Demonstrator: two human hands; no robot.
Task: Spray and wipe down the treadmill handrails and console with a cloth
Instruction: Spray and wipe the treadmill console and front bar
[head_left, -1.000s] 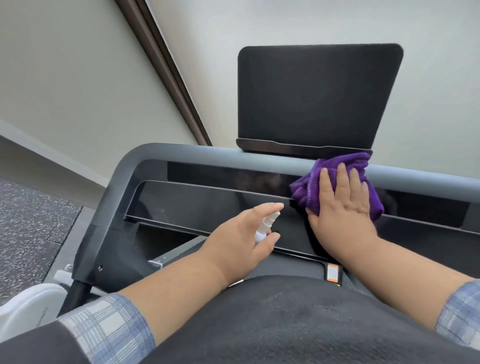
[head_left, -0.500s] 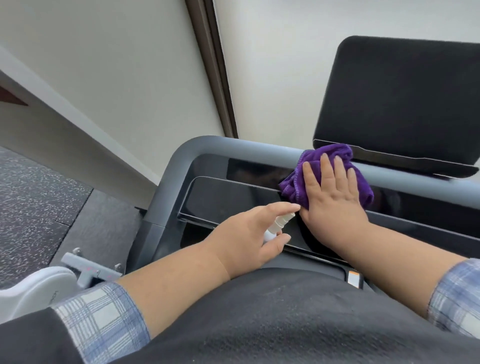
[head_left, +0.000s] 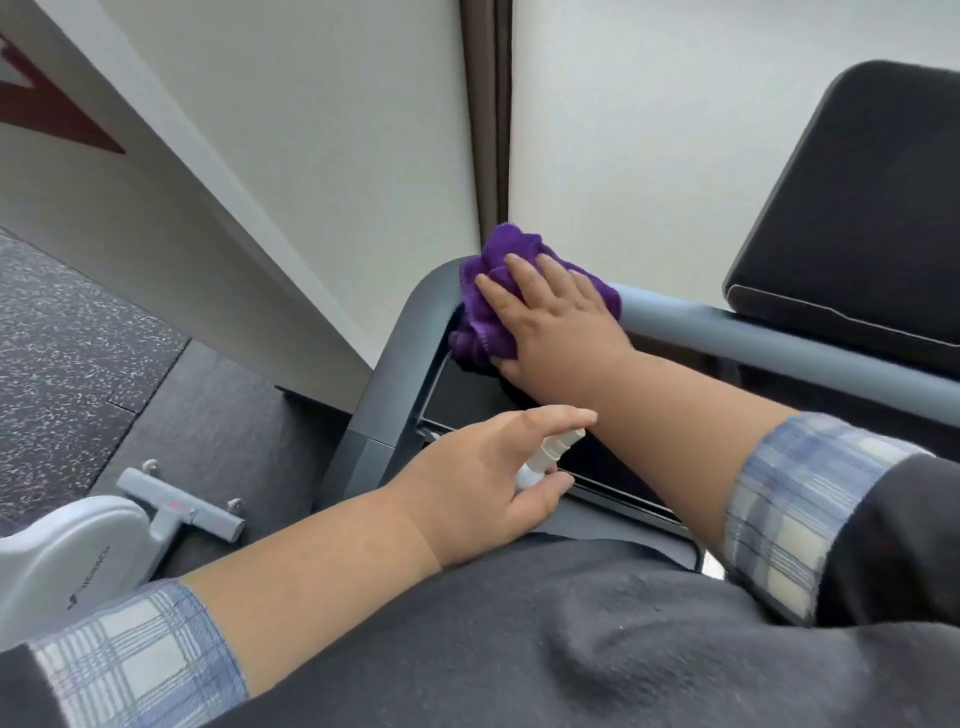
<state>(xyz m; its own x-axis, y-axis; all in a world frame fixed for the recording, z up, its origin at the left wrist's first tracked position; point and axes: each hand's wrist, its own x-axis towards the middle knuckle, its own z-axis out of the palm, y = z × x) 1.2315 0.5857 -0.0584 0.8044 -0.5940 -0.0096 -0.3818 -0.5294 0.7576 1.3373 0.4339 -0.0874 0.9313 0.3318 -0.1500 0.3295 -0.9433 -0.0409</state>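
Right hand (head_left: 558, 327), fingers straight and together, presses purple cloth (head_left: 480, 312) flat on the left rounded corner of the treadmill handrail (head_left: 779, 343), above the dark console panel (head_left: 467, 389). Left hand (head_left: 478, 478) grips small white spray bottle (head_left: 540, 460), index finger over nozzle, near console's front edge. Step in hand: wiping, judged mid-task. Next move likely calls for following the rail's bend downward with steady pressure.

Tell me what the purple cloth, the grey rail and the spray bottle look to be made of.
Cloth: soft microfibre or terry, judging by its fuzzy pile and stitched edge. Rail: smooth matte grey, painted metal or plastic; cannot tell which. Spray bottle: glossy white plastic, mostly hidden in the left hand.
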